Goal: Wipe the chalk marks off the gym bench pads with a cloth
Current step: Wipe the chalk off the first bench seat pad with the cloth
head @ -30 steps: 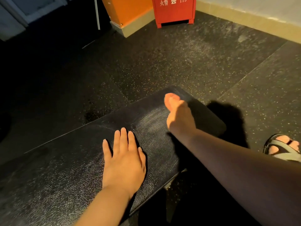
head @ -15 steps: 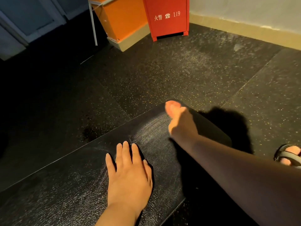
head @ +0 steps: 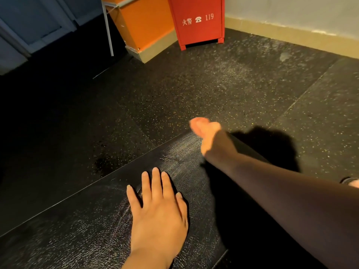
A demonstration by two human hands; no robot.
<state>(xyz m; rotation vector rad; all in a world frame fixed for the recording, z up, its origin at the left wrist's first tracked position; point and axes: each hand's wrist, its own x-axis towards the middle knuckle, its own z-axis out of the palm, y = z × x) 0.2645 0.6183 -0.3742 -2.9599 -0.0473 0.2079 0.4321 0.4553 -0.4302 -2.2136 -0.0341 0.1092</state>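
A black textured bench pad (head: 77, 230) runs from the lower left to the middle right. A pale chalk haze (head: 182, 152) lies on it near its far end. My left hand (head: 159, 210) rests flat on the pad, fingers spread, holding nothing. My right hand (head: 209, 134) reaches across to the pad's far edge next to the haze. It is blurred and seen from the wrist side, so its fingers and whatever it holds are hidden. No cloth shows anywhere.
Dark speckled rubber floor (head: 213, 84) surrounds the bench. A red fire cabinet (head: 198, 20) and an orange box (head: 143, 22) stand at the back by the wall, with a white metal leg (head: 108, 30) beside them. My sandalled foot (head: 351, 181) is at the right edge.
My right hand has slid along the pad toward its far edge. The camera has tilted up, so the pad sits lower in view. My left hand stays flat on the pad.
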